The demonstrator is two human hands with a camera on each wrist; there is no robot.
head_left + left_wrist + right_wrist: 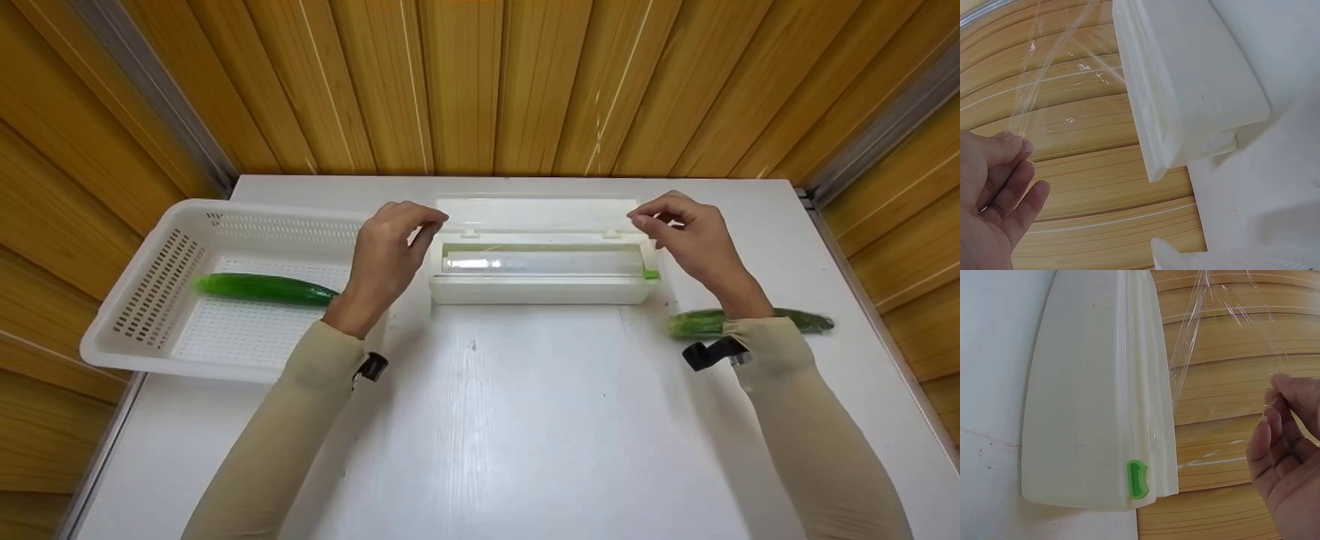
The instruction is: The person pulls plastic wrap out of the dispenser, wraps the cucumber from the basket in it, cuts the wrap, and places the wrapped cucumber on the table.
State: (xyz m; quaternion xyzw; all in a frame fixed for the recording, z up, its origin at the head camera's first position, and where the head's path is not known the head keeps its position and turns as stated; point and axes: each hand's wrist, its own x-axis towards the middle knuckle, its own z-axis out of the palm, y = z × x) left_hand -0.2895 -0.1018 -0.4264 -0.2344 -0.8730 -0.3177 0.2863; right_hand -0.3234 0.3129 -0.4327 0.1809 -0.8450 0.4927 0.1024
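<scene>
A white cling film dispenser [540, 291] stands on the table in front of me with its lid [536, 214] tipped back. A sheet of clear cling film [1036, 79] stretches up from it between my hands, creased in both wrist views. My left hand [390, 244] pinches one edge of the film between thumb and fingertips, near the box's left end. Toward the right end, my right hand [694, 240] pinches the other side the same way. At the box's right end sits a green slider [1138, 479].
On the left, a white perforated basket [135, 364] holds a green cucumber [262, 288], partly behind my left wrist. A second cucumber [806, 321], with a shiny film-like surface, lies under my right wrist. Wood-patterned panels [465, 90] rise beyond the table's back edge.
</scene>
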